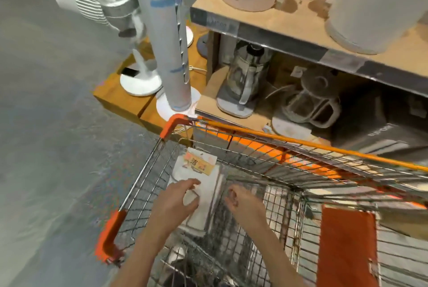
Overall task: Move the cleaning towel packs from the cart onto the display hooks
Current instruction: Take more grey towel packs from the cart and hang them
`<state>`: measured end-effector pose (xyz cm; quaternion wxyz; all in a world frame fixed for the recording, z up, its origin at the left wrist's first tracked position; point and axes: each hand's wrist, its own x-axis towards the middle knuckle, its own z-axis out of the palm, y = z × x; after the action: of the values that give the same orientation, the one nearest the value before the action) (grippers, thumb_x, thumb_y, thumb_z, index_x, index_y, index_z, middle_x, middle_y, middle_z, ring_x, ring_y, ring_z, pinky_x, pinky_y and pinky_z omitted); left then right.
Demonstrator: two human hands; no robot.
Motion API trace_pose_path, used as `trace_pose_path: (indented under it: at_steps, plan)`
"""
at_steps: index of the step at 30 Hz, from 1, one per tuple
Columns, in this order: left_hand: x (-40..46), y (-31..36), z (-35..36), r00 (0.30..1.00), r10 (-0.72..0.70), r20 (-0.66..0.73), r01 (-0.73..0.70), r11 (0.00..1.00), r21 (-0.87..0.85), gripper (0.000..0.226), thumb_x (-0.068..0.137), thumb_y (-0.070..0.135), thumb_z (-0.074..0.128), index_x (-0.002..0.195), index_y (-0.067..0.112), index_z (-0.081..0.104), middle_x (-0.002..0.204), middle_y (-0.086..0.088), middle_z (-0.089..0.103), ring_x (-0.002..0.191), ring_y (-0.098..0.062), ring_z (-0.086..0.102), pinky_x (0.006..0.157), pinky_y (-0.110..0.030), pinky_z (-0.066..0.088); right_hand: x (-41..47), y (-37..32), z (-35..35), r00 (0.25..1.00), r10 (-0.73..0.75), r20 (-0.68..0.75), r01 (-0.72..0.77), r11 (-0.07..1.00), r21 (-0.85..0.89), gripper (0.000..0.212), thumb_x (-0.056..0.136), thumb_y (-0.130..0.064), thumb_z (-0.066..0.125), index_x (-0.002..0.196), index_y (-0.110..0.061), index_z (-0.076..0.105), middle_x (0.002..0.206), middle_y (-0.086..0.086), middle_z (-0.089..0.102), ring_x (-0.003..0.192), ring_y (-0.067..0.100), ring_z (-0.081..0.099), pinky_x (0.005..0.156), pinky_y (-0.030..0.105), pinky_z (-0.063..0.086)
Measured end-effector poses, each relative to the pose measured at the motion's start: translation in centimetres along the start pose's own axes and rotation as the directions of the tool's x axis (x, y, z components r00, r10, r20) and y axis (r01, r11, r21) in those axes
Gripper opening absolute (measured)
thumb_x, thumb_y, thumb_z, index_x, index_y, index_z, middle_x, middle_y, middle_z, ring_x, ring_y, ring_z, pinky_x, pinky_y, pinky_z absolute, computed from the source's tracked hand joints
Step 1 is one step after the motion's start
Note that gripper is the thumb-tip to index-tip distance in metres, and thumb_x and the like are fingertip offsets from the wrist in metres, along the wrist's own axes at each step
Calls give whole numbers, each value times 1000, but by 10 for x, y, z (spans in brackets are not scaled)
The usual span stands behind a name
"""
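Note:
A white cleaning towel pack [203, 184] with an orange-and-yellow header card lies inside the wire shopping cart [289, 145], against its left wall. My left hand [178, 201] rests on the pack's lower half, fingers spread over it. My right hand [243, 198] hovers just right of the pack, fingers loosely curled and holding nothing. Whether the left hand actually grips the pack is unclear. No display hooks are in view.
A wooden shelf unit [266, 29] with kettles and a blender [243, 78] stands right behind the cart. Standing fans [171, 38] sit on a low wooden platform to the left. Grey floor [46, 147] spreads left. An orange child-seat flap [347, 249] is at the cart's right.

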<state>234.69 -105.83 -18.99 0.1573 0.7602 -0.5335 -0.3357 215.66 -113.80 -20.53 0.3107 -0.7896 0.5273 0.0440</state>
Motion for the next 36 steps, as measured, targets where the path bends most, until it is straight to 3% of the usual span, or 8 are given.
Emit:
trace_pose_path:
  at_steps: [8, 10, 17, 19, 23, 29, 33, 36]
  plan:
    - [72, -42, 30, 999, 43, 18, -42, 999, -15, 58, 73, 54, 43, 129, 41, 48, 123, 15, 59, 109, -11, 56, 83, -31, 47, 80, 1, 53, 991, 134, 8, -130, 947, 294, 39, 90, -38, 55, 127, -29, 45, 119, -8, 56, 107, 13, 54, 80, 30, 45]
    - [87, -51, 40, 999, 42, 4, -42, 999, -11, 56, 75, 49, 48, 131, 40, 47, 124, 14, 58, 111, -12, 55, 83, -33, 47, 98, 4, 65, 991, 132, -3, -124, 940, 318, 46, 88, -38, 59, 131, -26, 44, 123, -4, 55, 113, 16, 52, 89, 34, 46]
    - [125, -75, 69, 997, 73, -34, -74, 997, -17, 67, 81, 37, 66, 142, 32, 37, 134, 4, 51, 121, -20, 49, 91, -33, 42, 145, 15, 92, 966, 258, -19, -209, 823, 528, 62, 79, -26, 73, 134, -20, 44, 120, 1, 45, 109, 15, 47, 91, 28, 41]
    - [129, -80, 77, 996, 79, -48, -80, 996, -38, 72, 75, 45, 60, 141, 34, 36, 131, 3, 54, 117, -22, 52, 92, -37, 44, 155, 17, 101, 959, 283, 18, -238, 769, 593, 68, 77, -23, 76, 135, -20, 42, 126, 3, 46, 112, 16, 50, 96, 32, 44]
    - [128, -94, 97, 990, 100, -95, -110, 988, -111, 83, 68, 42, 61, 141, 41, 22, 132, -2, 54, 116, -25, 53, 92, -45, 47, 164, 18, 110, 959, 280, 46, -249, 754, 608, 71, 75, -17, 78, 136, -15, 41, 119, 0, 48, 104, 7, 46, 73, -1, 36]
    - [118, -104, 110, 989, 82, -124, -97, 988, -121, 99, 69, 28, 69, 139, 50, 4, 146, 8, 34, 142, -16, 19, 116, -42, 19, 174, 23, 115, 956, 283, 80, -262, 693, 671, 73, 71, -13, 80, 134, -13, 44, 116, 1, 46, 103, 8, 44, 62, -7, 33]
    - [119, -111, 115, 994, 101, -48, -105, 990, -90, 111, 69, 20, 75, 140, 54, -3, 145, 22, 16, 139, 1, -2, 113, -25, -5, 178, 24, 118, 952, 292, 94, -272, 661, 700, 71, 69, -13, 82, 130, -16, 46, 113, -2, 43, 105, 10, 47, 63, -2, 37]
    - [120, -114, 119, 994, 98, -38, -101, 991, -86, 111, 67, 18, 74, 142, 50, -1, 146, 24, 15, 138, 6, -6, 113, -24, -8, 178, 24, 118, 952, 292, 88, -263, 641, 721, 69, 68, -13, 83, 128, -17, 48, 110, -5, 45, 106, 12, 48, 61, -5, 37]
